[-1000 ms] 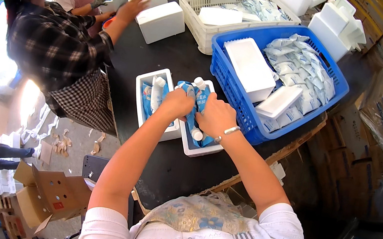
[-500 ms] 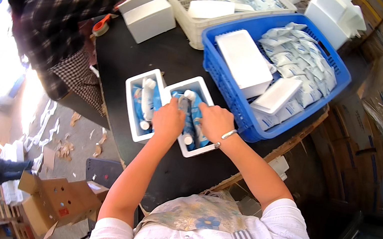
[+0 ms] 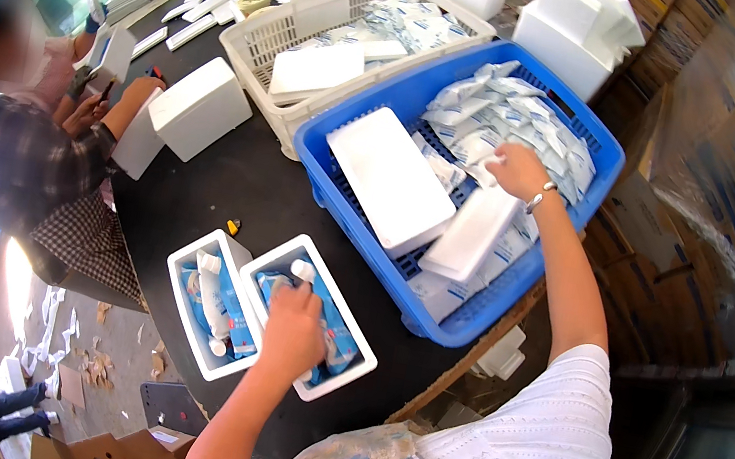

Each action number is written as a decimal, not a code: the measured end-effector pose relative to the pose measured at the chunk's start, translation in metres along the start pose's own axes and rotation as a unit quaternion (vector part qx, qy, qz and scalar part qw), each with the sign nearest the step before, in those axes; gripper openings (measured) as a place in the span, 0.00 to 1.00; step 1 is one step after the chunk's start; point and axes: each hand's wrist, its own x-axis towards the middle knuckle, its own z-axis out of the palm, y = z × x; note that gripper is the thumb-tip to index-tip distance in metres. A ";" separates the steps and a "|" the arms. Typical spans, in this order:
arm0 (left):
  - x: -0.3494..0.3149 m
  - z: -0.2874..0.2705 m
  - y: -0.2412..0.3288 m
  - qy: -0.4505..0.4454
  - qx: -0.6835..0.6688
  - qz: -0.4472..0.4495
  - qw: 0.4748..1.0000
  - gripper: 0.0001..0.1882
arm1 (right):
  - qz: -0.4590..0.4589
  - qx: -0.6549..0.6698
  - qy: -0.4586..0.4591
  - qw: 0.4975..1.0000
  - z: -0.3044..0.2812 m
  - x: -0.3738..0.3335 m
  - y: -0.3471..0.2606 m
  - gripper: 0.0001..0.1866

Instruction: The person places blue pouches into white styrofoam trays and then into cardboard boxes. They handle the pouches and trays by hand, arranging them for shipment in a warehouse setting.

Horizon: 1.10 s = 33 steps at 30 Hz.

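Observation:
Two white foam boxes stand side by side on the black table, the left foam box (image 3: pixel 178 258) and the right foam box (image 3: pixel 369 363). Each holds blue packs (image 3: pixel 339 335) and white-capped, pouch-like bottles (image 3: pixel 211 293). My left hand (image 3: pixel 294 329) reaches into the right box with curled fingers; what they grip is hidden. Over the blue basket (image 3: pixel 336 187), my right hand (image 3: pixel 521 170) pinches a white ice pack (image 3: pixel 487 168) at the edge of a pile of ice packs (image 3: pixel 540 127). A foam box (image 3: pixel 390 180) and a foam lid (image 3: pixel 472 232) also lie in that basket.
A cream basket (image 3: pixel 263 66) of packets stands behind the blue one. Beside it, a co-worker (image 3: pixel 32 144) handles foam boxes (image 3: pixel 203 110) at the table's left. A small yellow tool (image 3: pixel 234 227) lies behind the two boxes. Stacked cartons (image 3: pixel 714 190) line the right side.
My right hand has left the right foam box and moved up and right to the ice packs in the blue basket. The left hand stays in the box. The view has shifted; the co-worker's arms have drawn in.

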 end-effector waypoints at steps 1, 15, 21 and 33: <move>-0.003 0.011 -0.004 -0.017 -0.046 -0.015 0.999 0.17 | 0.009 -0.049 -0.057 0.997 0.017 0.018 0.015 0.21; 0.011 -0.020 -0.010 -0.138 -0.107 -0.150 0.973 0.51 | 0.008 -0.266 -0.228 0.937 0.076 0.060 0.048 0.41; 0.022 -0.047 -0.011 -0.206 -0.115 -0.146 0.961 0.59 | 0.085 -0.314 -0.220 0.920 0.094 0.064 0.031 0.34; 0.007 -0.027 -0.017 -0.187 -0.145 -0.186 0.954 0.55 | 0.111 -0.236 -0.210 0.942 0.064 0.051 0.038 0.45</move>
